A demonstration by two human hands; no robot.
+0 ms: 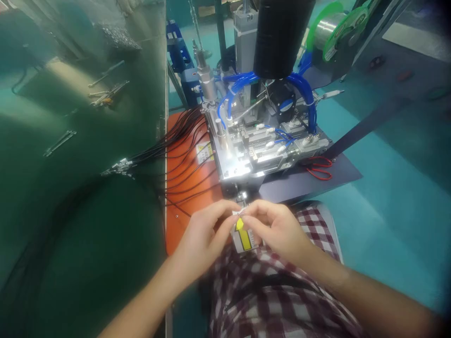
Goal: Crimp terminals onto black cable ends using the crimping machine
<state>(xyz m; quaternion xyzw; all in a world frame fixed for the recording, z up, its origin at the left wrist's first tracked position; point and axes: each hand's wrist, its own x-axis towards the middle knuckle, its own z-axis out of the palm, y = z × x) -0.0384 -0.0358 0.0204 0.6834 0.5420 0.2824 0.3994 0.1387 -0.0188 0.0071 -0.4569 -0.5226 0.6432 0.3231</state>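
The left hand (200,232) and the right hand (282,230) are positioned together at the front of the metal machine (232,169), directly below a small metal fitting (243,195). On each hand, the thumb and forefinger are brought together in a pinching grip; whether either grip is closed on a part cannot be told, since the fingertips cover that point. A white label with a yellow arrow (245,240) is located between the hands, partly covered by the fingers. The machine stands at the edge of an orange plate (183,159) and carries blue tubes (243,84). Black cables (183,131) extend across this plate to the green worktop (105,244) on the left, where a cluster of metal cable ends (121,165) lies. A green-flanged wire spool (329,30) is mounted at upper right. A looped red cord (322,169) lies beside the machine, on its right.
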